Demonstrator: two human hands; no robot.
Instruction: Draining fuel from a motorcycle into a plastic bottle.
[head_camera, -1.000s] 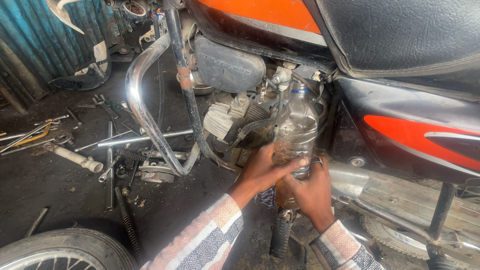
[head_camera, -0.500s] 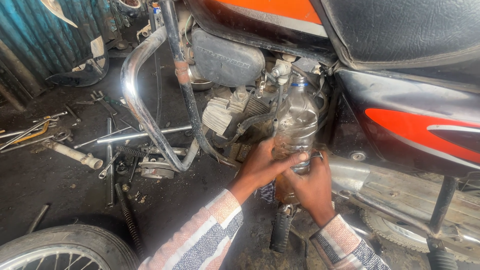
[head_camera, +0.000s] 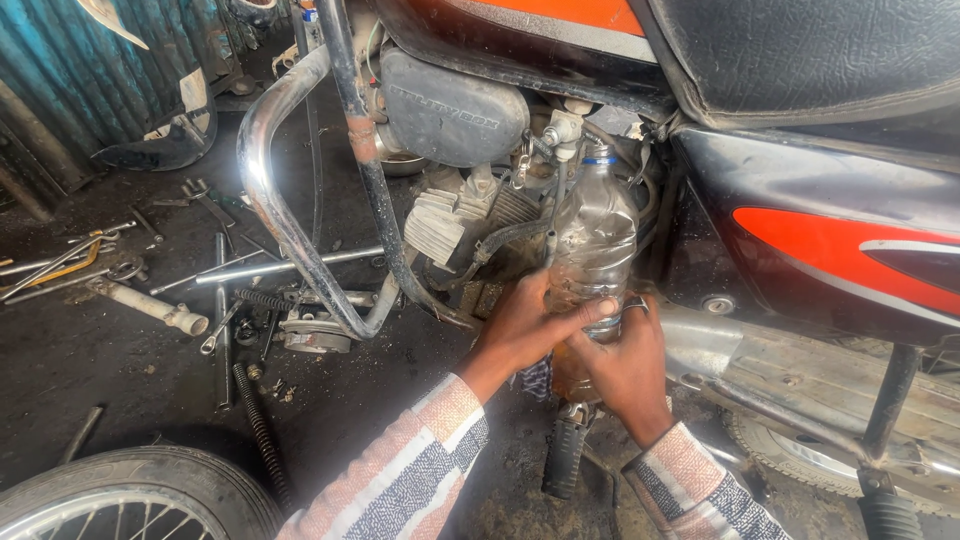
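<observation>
Both hands hold a clear plastic bottle (head_camera: 592, 240) upright against the motorcycle engine (head_camera: 470, 215), below the black seat (head_camera: 800, 50) and left of the orange-and-black side panel (head_camera: 830, 240). The left hand (head_camera: 520, 325) has its grip wrapped around the bottle's lower body from the left, fingers pressed onto the plastic. The right hand (head_camera: 625, 365) cups the bottle's base from the right, its grip closed against it. The bottle's neck sits close under the carburettor area. A chrome crash guard (head_camera: 270, 190) curves to the left. Spanners and rods (head_camera: 215, 275) lie scattered on the dirty floor (head_camera: 90, 370), far left. A tyre (head_camera: 130, 500) shows near left.
</observation>
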